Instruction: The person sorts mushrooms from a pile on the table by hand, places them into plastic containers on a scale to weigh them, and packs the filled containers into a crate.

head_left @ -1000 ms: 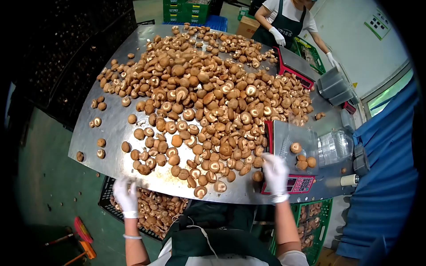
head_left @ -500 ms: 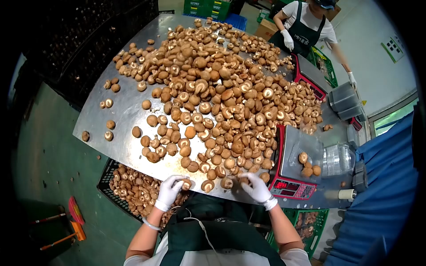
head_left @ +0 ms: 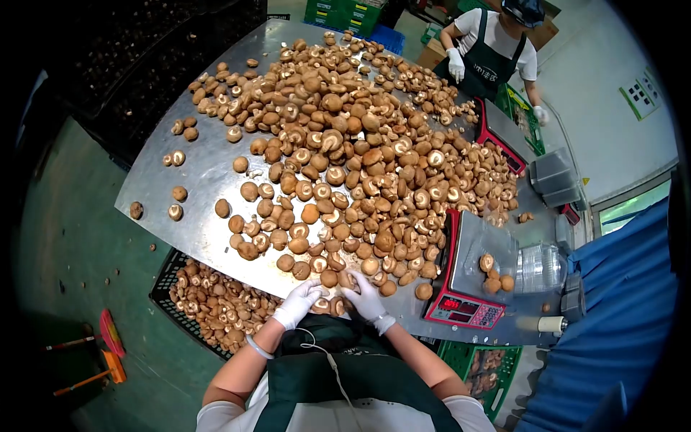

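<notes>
My left hand (head_left: 299, 304), in a white glove, is at the table's near edge with its fingers stretched forward, nothing visible in them. Just beyond its fingertips lies a brown shiitake mushroom (head_left: 329, 279). My right hand (head_left: 366, 298), also gloved, has its fingers closed around another shiitake mushroom (head_left: 346, 279), partly covered by the fingers. Between the two hands, close to the apron, a few stem-up mushrooms (head_left: 321, 306) rest at the edge. A large heap of shiitake mushrooms (head_left: 331, 108) spreads across the metal table (head_left: 187, 230).
A red scale (head_left: 461, 311) with a few mushrooms on its pan stands at right, beside clear plastic trays (head_left: 540, 268). A black crate (head_left: 160, 288) of mushrooms sits below left, a green crate (head_left: 512, 381) below right. Across the table stands a co-worker (head_left: 489, 57) near a second scale (head_left: 497, 137).
My right hand has moved left, close to my left hand, which has shifted slightly right. The mushroom at my left fingertips is no longer seen in them. The co-worker's arm has drawn in.
</notes>
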A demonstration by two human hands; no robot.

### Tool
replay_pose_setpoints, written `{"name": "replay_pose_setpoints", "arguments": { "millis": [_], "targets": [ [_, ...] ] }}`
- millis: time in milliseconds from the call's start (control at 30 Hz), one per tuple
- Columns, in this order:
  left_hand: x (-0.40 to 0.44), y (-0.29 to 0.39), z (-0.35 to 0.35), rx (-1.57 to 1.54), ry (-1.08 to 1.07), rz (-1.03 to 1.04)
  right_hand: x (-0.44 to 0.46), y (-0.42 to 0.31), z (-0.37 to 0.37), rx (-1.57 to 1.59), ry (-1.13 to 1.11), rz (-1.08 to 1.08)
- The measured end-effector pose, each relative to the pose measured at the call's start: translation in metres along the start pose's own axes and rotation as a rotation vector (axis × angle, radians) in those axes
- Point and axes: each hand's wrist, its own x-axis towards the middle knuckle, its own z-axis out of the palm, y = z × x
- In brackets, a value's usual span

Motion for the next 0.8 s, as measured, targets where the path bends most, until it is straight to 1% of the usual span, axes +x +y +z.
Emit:
{"name": "replay_pose_setpoints", "arguments": {
  "millis": [33, 67, 100, 133, 200, 267, 333, 367, 400, 433, 467, 500, 533, 600, 633, 667, 700, 733, 767, 800],
  "targets": [
    [-0.009, 0.026, 0.002, -0.215, -0.026, -0.186, 0.005, 0.003, 0.007, 0.438, -0.015, 0.167],
    [-0.01, 0.031, 0.002, -0.217, -0.022, -0.182, 0.01, -0.002, 0.009, 0.876, -0.033, 0.336],
    [-0.011, 0.032, 0.002, -0.359, -0.026, -0.201, 0.014, -0.004, 0.008, 0.994, -0.064, 0.352],
    [-0.013, 0.032, 0.003, -0.503, -0.03, -0.221, 0.016, -0.007, 0.009, 0.991, -0.07, 0.352],
    [-0.015, 0.028, 0.004, -0.464, -0.019, -0.201, 0.018, -0.013, 0.011, 1.244, -0.024, 0.39],
    [-0.016, 0.027, 0.002, -0.377, -0.001, -0.159, 0.017, 0.004, 0.013, 1.322, -0.008, 0.46],
    [-0.023, 0.031, -0.008, -0.358, 0.015, -0.073, 0.013, 0.026, 0.0, 1.332, -0.055, 0.436],
    [-0.029, 0.038, -0.014, -0.311, 0.023, -0.074, 0.009, 0.009, -0.021, 1.463, -0.047, 0.548],
    [-0.036, 0.044, -0.023, -0.261, 0.03, -0.079, 0.007, -0.008, -0.04, 1.461, -0.094, 0.494],
    [-0.044, 0.044, -0.031, -0.243, 0.065, -0.1, 0.003, -0.021, -0.052, 1.354, -0.136, 0.475],
    [-0.056, 0.055, -0.033, -0.154, 0.066, -0.103, 0.0, -0.027, -0.06, 1.245, -0.177, 0.453],
    [-0.058, 0.039, -0.042, -0.068, 0.046, -0.041, -0.004, 0.002, -0.053, 0.901, -0.261, 0.48],
    [-0.06, 0.02, -0.049, 0.015, 0.026, 0.022, -0.004, -0.016, -0.062, 0.727, -0.405, 0.639],
    [-0.067, 0.006, -0.049, -0.002, -0.008, -0.193, -0.022, 0.012, -0.023, 0.196, -0.331, 0.209],
    [-0.069, 0.005, -0.046, -0.02, -0.041, -0.229, -0.02, 0.012, -0.006, 0.346, -0.4, 0.278],
    [-0.066, -0.002, -0.045, -0.147, -0.069, -0.245, -0.006, -0.023, -0.01, 0.311, -0.517, 0.399],
    [-0.067, -0.007, -0.049, -0.212, -0.065, -0.202, -0.003, -0.015, 0.017, 0.371, -0.469, 0.276],
    [-0.067, -0.007, -0.052, -0.277, -0.06, -0.155, 0.009, -0.023, 0.032, 0.389, -0.445, 0.08],
    [-0.069, -0.008, -0.062, -0.126, 0.033, -0.144, 0.022, -0.046, 0.035, 0.416, -0.476, 0.031],
    [-0.071, -0.01, -0.071, 0.024, 0.127, -0.132, 0.031, -0.056, 0.044, 0.483, -0.54, 0.039]
  ]
}}
